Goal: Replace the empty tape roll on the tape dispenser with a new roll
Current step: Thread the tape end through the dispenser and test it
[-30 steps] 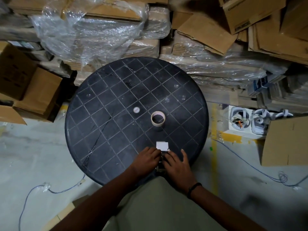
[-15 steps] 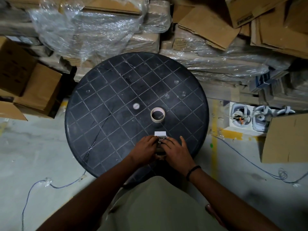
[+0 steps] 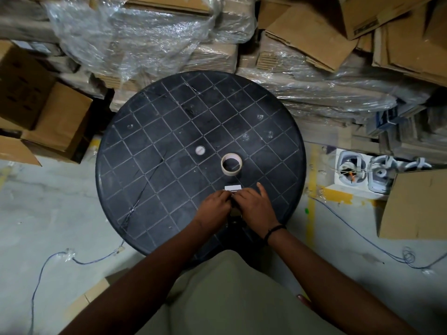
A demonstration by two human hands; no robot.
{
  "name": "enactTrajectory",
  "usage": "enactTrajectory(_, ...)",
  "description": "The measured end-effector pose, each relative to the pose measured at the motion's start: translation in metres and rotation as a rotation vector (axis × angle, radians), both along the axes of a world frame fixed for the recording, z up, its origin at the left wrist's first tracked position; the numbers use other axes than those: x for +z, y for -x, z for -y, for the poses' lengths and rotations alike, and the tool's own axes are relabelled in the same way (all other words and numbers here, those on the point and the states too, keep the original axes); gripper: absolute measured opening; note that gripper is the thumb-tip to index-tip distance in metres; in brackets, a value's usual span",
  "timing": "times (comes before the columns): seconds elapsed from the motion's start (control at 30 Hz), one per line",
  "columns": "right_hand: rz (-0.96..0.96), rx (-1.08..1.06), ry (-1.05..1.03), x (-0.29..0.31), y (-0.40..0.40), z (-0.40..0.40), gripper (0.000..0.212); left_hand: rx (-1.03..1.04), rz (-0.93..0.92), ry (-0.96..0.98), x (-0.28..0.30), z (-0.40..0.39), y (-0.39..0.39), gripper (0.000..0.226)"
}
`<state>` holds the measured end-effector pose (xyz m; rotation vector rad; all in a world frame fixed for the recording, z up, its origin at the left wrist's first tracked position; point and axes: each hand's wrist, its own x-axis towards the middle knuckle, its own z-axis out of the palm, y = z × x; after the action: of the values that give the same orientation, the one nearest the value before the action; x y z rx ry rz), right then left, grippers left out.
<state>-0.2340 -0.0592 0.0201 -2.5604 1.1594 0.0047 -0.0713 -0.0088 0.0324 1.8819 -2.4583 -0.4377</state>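
From the head camera, a round black bench point(image 3: 150, 151) with a grid of pale lines fills the middle of the view. Both hands meet at about 5 o'clock on its top, close to the near edge. The left hand point(image 3: 214, 207) and right hand point(image 3: 255, 207) press in from either side on a small tape dispenser point(image 3: 233, 189), of which only a pale rectangular end shows past the fingertips at 12 o'clock from the hands; the rest is covered. Each grip is closed around the dispenser, fingers curled together, the right thumb sticking up toward 1 o'clock. A dark band point(image 3: 274, 230) circles the right wrist.

A tape roll point(image 3: 231, 164) lies flat on the bench, just beyond the dispenser at 12 o'clock, apart from the hands. Whether it is full or spent I cannot tell. A small white disc point(image 3: 200, 150) sits near the bench's centre, at 10 o'clock from the roll.

Cardboard boxes point(image 3: 55, 122) and clear plastic wrap point(image 3: 135, 32) crowd the far side. A thin blue cable point(image 3: 358, 235) trails across the concrete floor at 4 o'clock.
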Motion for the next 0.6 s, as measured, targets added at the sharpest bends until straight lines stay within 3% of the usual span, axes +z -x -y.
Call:
enactTrajectory(0.13,0.275,-0.172,-0.036,-0.004,0.001,-0.001,0.035,0.111,0.014,-0.137,-0.003,0.009,-0.002,0.037)
enactTrajectory(0.23,0.426,-0.623,-0.223,-0.01,0.008,-0.015,0.055,0.208,-0.002,-0.204,-0.005,0.016,-0.006,0.035)
enactTrajectory(0.3,0.485,-0.957,-0.512,-0.015,0.011,-0.023,0.068,0.251,-0.018,-0.218,-0.008,0.018,-0.01,0.033)
enactTrajectory(0.37,0.505,-1.187,-0.988,-0.016,0.011,-0.031,0.071,0.293,-0.053,-0.206,-0.009,0.018,-0.015,0.033)
enactTrajectory(0.47,0.422,-1.158,-1.614,-0.016,0.009,-0.042,0.079,0.343,-0.104,-0.219,-0.01,0.017,-0.026,0.032)
enactTrajectory(0.6,0.691,-1.14,-1.899,-0.027,-0.007,-0.048,0.088,0.517,-0.214,-0.282,-0.01,0.014,-0.045,0.034)
